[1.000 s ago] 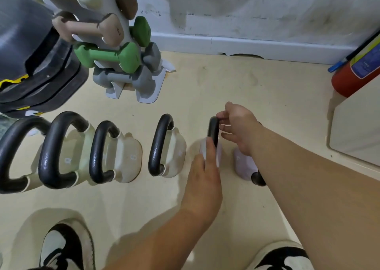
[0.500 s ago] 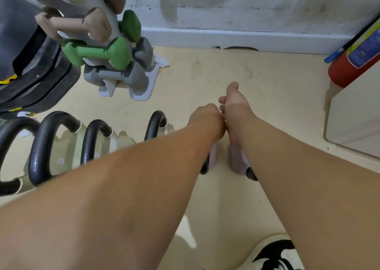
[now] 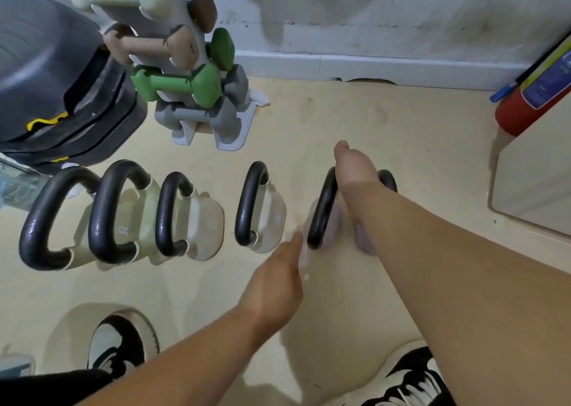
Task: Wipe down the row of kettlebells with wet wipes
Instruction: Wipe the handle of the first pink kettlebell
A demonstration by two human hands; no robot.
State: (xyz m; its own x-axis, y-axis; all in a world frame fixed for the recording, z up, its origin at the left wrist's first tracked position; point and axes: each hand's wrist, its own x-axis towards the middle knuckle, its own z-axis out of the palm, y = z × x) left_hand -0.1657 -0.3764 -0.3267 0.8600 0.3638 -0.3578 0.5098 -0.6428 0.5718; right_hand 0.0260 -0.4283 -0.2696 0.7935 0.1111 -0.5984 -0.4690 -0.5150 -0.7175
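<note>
The left hand (image 3: 275,282) is drawing back to the near end of the lilac kettlebell (image 3: 334,220) in the floor row, seemingly pinching a wet wipe (image 3: 305,258) — this stroke is probably ending. The right hand (image 3: 352,170) is staying at its handle (image 3: 324,207) — fingers hidden, so I cannot tell the grip.

Head view | right hand (image 3: 352,170) atop handle (image 3: 323,210) of lilac kettlebell (image 3: 333,224) | left hand (image 3: 276,277) holds wet wipe (image 3: 305,255) at handle's near end
</note>
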